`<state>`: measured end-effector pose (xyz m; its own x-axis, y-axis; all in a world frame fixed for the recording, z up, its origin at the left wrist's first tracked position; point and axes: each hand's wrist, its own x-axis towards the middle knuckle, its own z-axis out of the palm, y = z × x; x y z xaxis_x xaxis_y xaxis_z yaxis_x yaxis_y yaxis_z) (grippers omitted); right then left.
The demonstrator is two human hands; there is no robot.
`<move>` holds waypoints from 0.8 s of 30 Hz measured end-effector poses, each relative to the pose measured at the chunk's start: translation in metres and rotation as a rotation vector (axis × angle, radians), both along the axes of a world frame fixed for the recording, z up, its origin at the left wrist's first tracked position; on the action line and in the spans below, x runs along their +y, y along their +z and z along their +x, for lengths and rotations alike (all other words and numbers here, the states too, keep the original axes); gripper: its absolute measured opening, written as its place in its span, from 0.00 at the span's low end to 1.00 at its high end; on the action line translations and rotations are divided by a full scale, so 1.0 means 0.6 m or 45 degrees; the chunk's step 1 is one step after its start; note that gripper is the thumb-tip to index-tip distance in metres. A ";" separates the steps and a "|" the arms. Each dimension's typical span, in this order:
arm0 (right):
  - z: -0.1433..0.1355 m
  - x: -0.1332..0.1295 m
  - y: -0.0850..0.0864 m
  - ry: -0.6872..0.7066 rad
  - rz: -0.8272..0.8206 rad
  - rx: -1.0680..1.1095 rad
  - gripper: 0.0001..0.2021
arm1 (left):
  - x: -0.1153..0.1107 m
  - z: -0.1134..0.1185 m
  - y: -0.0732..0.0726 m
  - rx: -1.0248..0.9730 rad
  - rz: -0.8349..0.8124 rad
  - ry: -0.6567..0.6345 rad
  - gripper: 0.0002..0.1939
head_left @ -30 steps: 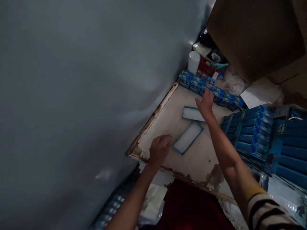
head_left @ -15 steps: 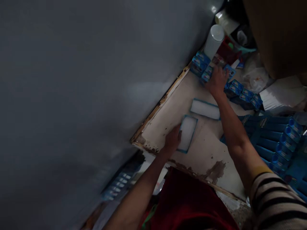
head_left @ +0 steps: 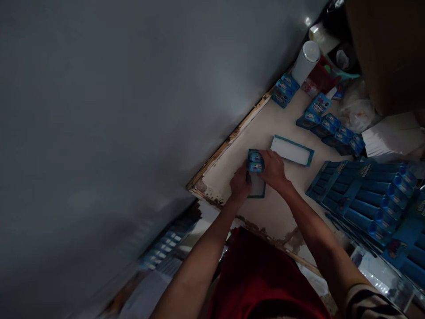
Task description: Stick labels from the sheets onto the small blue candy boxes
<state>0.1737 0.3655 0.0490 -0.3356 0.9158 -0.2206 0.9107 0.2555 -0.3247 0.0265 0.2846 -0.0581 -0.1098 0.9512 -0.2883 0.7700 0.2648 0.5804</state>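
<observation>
Head view: I see the right hand (head_left: 274,169) has brought blue boxes (head_left: 256,166) from the far row (head_left: 335,132), gripping them at the near tray's (head_left: 257,196) far end, now covered; the left hand (head_left: 239,181) meets its left side, grip unclear.

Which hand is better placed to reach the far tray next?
Probably the right hand: closer to the far tray, though holding blue boxes; the left hand is left of the near tray.
</observation>
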 end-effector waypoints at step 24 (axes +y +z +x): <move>0.035 0.438 -0.043 -0.500 0.322 -0.197 0.33 | -0.102 -0.077 0.021 -0.359 0.049 0.238 0.29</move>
<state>0.1945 0.6284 0.0231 0.0652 0.9979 0.0047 0.9867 -0.0638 -0.1498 -0.0198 0.2235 -0.0452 -0.2048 0.9329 -0.2963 0.5182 0.3601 0.7758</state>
